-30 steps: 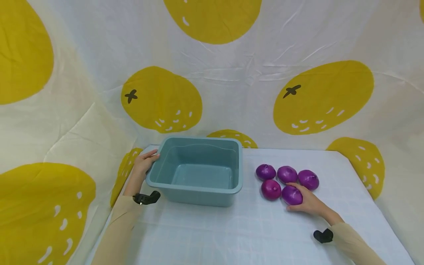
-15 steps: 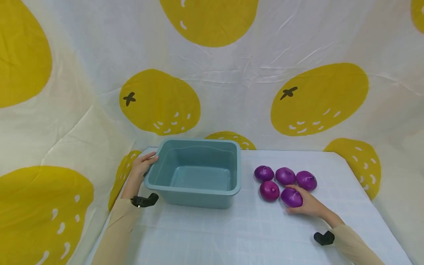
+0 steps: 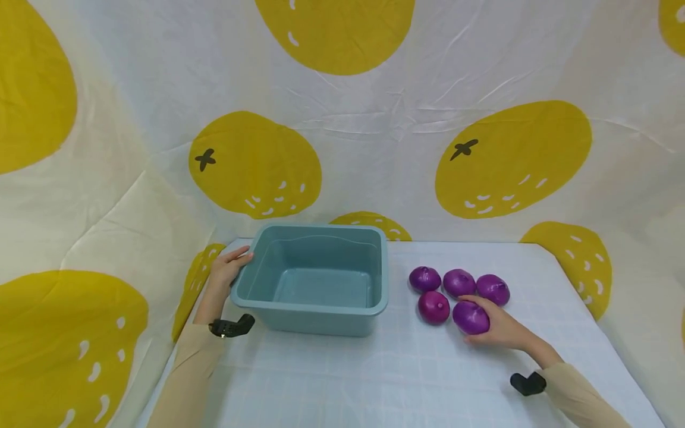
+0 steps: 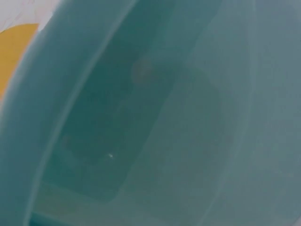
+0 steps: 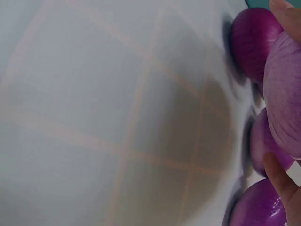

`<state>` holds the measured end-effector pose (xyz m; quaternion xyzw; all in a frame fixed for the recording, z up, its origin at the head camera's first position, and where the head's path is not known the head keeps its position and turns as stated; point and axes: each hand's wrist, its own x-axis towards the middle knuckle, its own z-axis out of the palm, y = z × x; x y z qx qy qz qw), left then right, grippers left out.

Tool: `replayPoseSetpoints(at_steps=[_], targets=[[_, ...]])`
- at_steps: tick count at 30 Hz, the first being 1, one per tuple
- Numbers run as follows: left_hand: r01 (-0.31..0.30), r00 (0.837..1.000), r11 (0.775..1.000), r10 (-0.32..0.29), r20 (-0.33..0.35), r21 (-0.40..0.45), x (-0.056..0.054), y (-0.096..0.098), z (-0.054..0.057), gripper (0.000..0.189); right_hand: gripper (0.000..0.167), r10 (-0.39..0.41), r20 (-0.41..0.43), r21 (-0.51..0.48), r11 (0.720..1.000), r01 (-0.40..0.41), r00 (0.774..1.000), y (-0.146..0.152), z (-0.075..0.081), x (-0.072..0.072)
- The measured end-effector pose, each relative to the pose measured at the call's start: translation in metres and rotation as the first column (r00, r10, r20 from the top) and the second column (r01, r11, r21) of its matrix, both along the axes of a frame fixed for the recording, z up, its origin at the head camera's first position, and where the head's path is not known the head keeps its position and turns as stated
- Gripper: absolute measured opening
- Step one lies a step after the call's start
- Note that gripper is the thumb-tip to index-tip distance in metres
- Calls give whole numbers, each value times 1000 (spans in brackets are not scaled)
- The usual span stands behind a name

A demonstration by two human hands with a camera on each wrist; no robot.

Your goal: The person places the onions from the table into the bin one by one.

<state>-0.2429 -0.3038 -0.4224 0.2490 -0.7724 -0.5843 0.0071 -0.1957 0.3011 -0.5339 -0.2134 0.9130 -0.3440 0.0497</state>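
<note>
In the head view my left hand (image 3: 225, 268) touches the left rim of a blue-green plastic basin (image 3: 329, 324), its fingers fairly straight along the outer side. The left wrist view is filled by the basin's inside (image 4: 197, 122); no fingers show there. My right hand (image 3: 497, 325) grips a red onion (image 3: 471, 318) between thumb and fingers. That onion (image 5: 284, 94) looks large and close in the right wrist view, with a finger (image 5: 277, 176) beside it. Whether it still touches the cloth is hard to tell. Another red onion (image 3: 434, 307) sits just left of it.
Behind these lie three more red onions, a left one (image 3: 425, 279), a middle one (image 3: 458, 283) and a right one (image 3: 493, 289). A pale checked cloth (image 3: 407, 380) covers the table. A fabric backdrop (image 3: 374, 160) with yellow fruit prints rises behind.
The head view has shifted slightly. Relative to the other onions, the gripped onion has moved a little to the right, away from its left neighbour. The left hand and basin keep their places.
</note>
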Motion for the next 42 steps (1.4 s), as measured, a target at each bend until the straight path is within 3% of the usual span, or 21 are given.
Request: replayPoseSetpoints(at_steps=[7, 18, 27, 34, 42], targets=[[10, 1000, 1000, -10, -8, -4, 1, 2, -1, 53, 88, 29, -26, 16, 999, -29, 999, -16, 24, -3], [-16, 1000, 1000, 16, -3, 1, -1, 2, -3, 52, 86, 168, -6, -28, 985, -168, 986, -56, 63, -7], [-16, 999, 999, 14, -45, -36, 0, 0, -2, 52, 88, 270, 25, -45, 962, -268, 963, -83, 101, -10], [-28, 999, 999, 27, -26, -44, 2, 1, -1, 50, 90, 334, -27, -24, 942, -334, 942, -103, 124, -14], [-32, 999, 999, 31, -30, -33, 3, 1, -3, 50, 89, 390, 5, -5, 921, -390, 921, -125, 151, -14]])
